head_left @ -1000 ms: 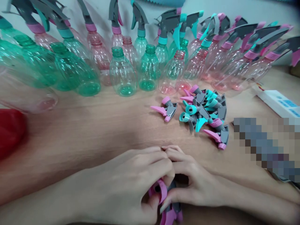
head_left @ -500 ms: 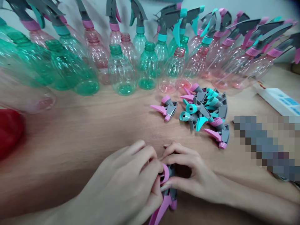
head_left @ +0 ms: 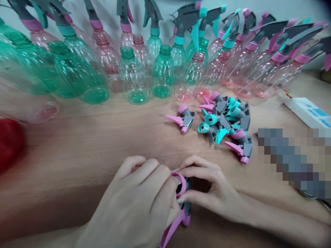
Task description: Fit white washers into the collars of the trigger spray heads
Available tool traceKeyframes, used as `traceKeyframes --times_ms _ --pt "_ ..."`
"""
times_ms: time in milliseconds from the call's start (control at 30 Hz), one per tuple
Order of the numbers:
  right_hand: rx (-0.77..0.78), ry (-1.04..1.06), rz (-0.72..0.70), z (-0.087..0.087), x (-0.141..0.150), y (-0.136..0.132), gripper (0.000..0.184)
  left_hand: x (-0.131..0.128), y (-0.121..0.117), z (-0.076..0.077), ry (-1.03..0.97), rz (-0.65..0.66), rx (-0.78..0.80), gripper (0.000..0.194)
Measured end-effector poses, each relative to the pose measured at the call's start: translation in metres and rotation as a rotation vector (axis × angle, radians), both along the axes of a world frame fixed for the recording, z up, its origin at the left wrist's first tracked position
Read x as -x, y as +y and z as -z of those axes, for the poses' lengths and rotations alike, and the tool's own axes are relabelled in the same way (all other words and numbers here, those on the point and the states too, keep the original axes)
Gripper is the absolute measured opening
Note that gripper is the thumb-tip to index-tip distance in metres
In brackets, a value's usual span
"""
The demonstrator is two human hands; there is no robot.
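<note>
A pink-and-gray spray head [head_left: 185,214] sits between your two hands at the near side of a wood-toned table [head_left: 90,144], its round pink collar [head_left: 183,184] facing left and its pink trigger slanting down toward you. Your right hand [head_left: 207,182] is clamped on the piece from the right, thumb below and fingers above at the collar. Your left hand [head_left: 139,203] is curled against the collar's open side; its fingertips are hidden behind the knuckles, and what they grip you cannot tell from here. The hands are close together, though whether they touch is unclear. Beyond them on the table lies a lone pink-collared spray head [head_left: 182,119], just left of a heap of spray heads [head_left: 223,119] in pink, turquoise and gray. Behind the heap stand bottles without sprayers, among them a pale green bottle [head_left: 134,81], a deeper green bottle [head_left: 163,75] and a pink-tinted bottle [head_left: 190,81]. Bottles topped with sprayers [head_left: 266,69] crowd the right rear, with others along the pale wall [head_left: 110,7]. A blurred red object [head_left: 10,144] shows at the left edge; at right, a white box [head_left: 305,110] with blue markings lies near a pixelated patch.
</note>
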State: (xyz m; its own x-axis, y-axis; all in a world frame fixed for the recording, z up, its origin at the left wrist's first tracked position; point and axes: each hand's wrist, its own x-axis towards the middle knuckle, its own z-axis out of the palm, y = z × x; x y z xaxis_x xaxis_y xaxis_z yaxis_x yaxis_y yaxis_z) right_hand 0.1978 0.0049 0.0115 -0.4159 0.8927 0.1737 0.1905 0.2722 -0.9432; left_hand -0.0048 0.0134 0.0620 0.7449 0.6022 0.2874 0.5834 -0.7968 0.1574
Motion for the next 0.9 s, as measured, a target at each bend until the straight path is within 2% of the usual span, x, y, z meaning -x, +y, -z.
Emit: traceKeyframes --times_ms 67,133,200,300,333,400,533,767,900 --pt "0.008 0.003 0.016 0.000 0.000 -0.001 0.024 0.000 0.005 -0.005 -0.005 -0.058 -0.037 0.019" --pt "0.010 0.000 0.018 -0.001 -0.001 -0.001 0.023 0.000 0.010 -0.010 -0.048 -0.117 -0.006 0.018" --pt "0.012 0.006 -0.011 -0.002 -0.001 -0.001 0.025 0.000 0.014 -0.013 -0.137 -0.166 0.199 0.016" --pt "0.023 0.025 -0.076 -0.003 0.000 0.000 0.027 0.001 0.018 -0.014 -0.215 -0.217 0.661 0.015" --pt "0.024 0.030 -0.085 -0.004 0.000 0.001 0.027 0.002 0.019 -0.013 -0.211 -0.233 0.773 0.015" --pt "0.017 0.041 -0.081 -0.004 -0.001 0.001 0.027 0.002 0.022 -0.011 -0.190 -0.256 0.873 0.014" --pt "0.019 0.044 -0.071 -0.003 -0.001 0.001 0.026 0.000 0.022 -0.012 -0.178 -0.249 0.787 0.016" --pt "0.024 0.029 -0.094 -0.003 -0.003 0.001 0.025 0.000 0.014 -0.012 -0.190 -0.156 0.413 0.016" --pt "0.024 0.035 -0.103 -0.003 -0.003 0.001 0.023 0.001 0.012 -0.010 -0.210 -0.100 0.410 0.011"
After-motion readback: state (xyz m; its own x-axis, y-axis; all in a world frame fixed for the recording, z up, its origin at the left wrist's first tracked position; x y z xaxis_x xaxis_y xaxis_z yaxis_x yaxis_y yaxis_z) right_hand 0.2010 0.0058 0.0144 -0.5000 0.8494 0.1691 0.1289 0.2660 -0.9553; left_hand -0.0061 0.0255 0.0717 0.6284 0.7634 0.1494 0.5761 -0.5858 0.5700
